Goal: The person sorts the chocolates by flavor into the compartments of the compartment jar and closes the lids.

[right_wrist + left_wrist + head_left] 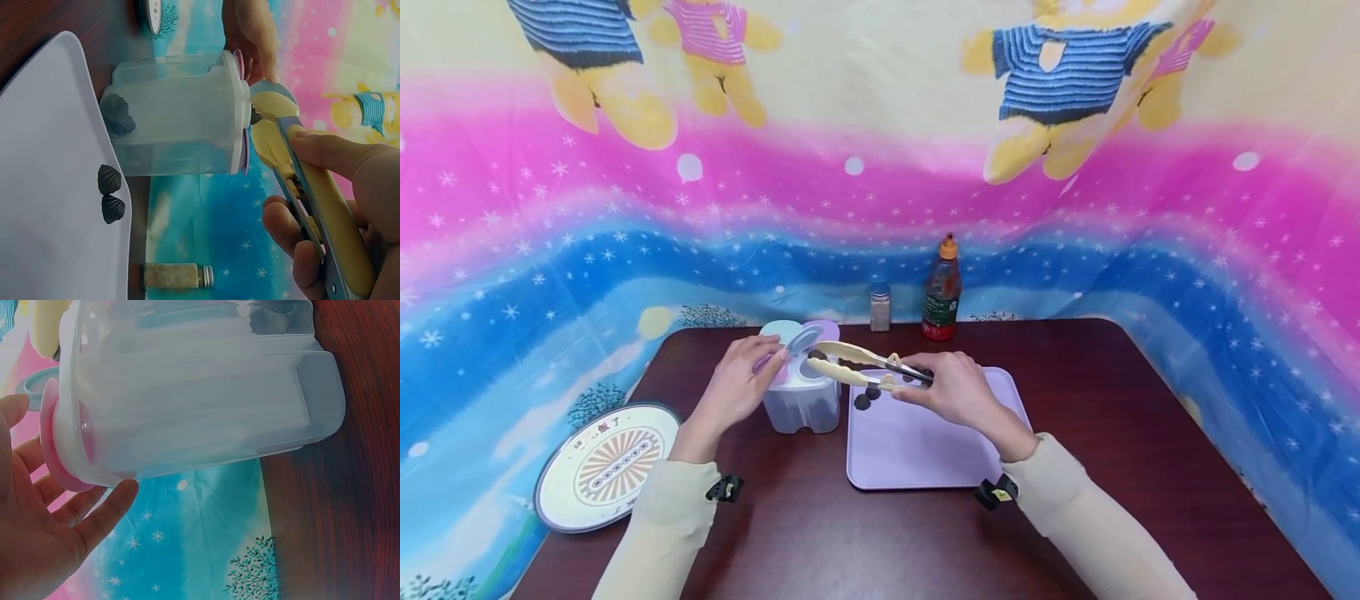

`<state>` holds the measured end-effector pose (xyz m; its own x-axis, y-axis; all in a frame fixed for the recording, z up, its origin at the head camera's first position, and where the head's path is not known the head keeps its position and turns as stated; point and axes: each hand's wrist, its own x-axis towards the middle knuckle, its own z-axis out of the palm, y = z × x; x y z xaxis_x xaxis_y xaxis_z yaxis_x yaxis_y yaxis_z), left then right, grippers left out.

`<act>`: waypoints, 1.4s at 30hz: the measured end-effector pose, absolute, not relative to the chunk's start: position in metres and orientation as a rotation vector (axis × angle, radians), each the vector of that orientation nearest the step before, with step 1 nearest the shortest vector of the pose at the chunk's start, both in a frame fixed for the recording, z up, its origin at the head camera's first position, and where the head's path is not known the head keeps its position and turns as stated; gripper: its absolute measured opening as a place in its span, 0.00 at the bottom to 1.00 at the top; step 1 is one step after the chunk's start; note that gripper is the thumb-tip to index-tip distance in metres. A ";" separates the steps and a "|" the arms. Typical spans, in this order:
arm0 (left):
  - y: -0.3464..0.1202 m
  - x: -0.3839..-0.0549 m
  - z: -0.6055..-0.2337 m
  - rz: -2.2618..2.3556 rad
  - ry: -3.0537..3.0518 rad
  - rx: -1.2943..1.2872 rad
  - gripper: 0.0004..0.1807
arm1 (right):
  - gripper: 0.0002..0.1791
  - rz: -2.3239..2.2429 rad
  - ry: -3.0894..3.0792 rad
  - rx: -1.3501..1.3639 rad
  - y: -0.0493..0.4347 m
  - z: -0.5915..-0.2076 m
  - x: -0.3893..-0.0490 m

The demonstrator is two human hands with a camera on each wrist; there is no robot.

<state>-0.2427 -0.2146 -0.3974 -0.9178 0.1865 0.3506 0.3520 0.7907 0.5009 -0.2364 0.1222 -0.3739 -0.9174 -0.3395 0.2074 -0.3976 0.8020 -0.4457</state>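
Note:
My right hand (951,387) grips yellow-tipped tongs (857,354); their tips hold a small dark ridged piece (255,115) over the uncovered opening of a clear plastic container (805,408). Several coloured flip lids top this container. With its fingers spread, my left hand (741,379) is at the container's top; its thumb is by the raised grey-blue lid (805,340), and the other fingers lie along the pink lid (49,434). Dark pieces (117,115) show through the container's lower wall. Two more ridged pieces (109,180) lie on the lavender tray (917,454).
At the table's back stand a small blue-capped shaker (880,308) and a sauce bottle (942,292) with an orange cap. A patterned plate (561,492) lies at the left edge. Printed cloth (865,225) hangs behind the dark wooden table (850,550).

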 end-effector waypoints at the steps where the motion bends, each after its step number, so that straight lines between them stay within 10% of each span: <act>1: -0.215 -0.243 -0.397 -0.836 -2.698 -0.415 0.26 | 0.30 0.752 -2.875 0.588 0.122 -0.374 -0.236; 42: -0.215 -0.243 -0.398 -0.833 -2.667 -0.443 0.25 | 0.31 0.540 -2.968 0.439 0.166 -0.418 -0.257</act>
<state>-0.2435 -0.2148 -0.3983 -0.9038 0.1975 0.3797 0.3784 0.7831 0.4934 -0.2573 0.1659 -0.4180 -0.9544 -0.2631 0.1413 -0.2960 0.8962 -0.3306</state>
